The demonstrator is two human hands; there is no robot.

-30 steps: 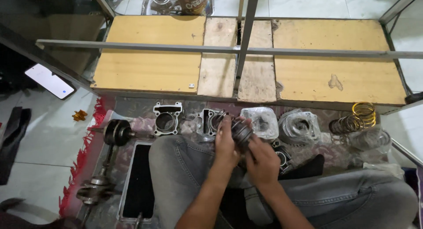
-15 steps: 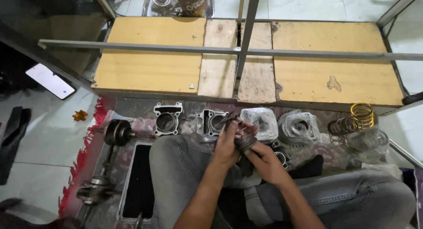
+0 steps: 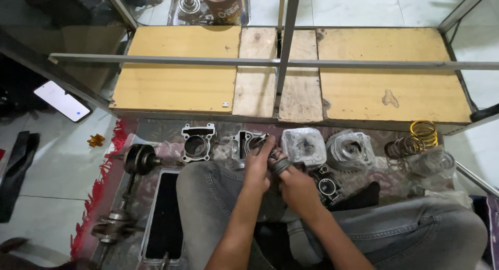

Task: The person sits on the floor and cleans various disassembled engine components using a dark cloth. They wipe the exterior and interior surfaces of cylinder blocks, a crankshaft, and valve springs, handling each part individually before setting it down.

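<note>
Over the person's lap, the left hand (image 3: 258, 166) and the right hand (image 3: 296, 189) meet on a small dark round metal part (image 3: 278, 163). Both hands have their fingers curled tight around it, left on top, right from below. The part sits above the knees in grey jeans (image 3: 208, 197), just in front of the row of parts on the mat.

In that row, two engine pieces are wrapped in clear plastic bags (image 3: 304, 145). They lie just right of the hands. A bare metal cylinder block (image 3: 196, 143) lies to the left. A yellow spring (image 3: 423, 132) lies far right, by the edge of the wooden shelf (image 3: 176, 83).

A round tin with a brown and red label (image 3: 222, 2) stands at the top, past the shelf. A white phone (image 3: 62, 101) lies on the floor, well apart on the left. The tile floor (image 3: 57, 161) there has open room. A crankshaft (image 3: 139, 158) lies on the red mat edge.
</note>
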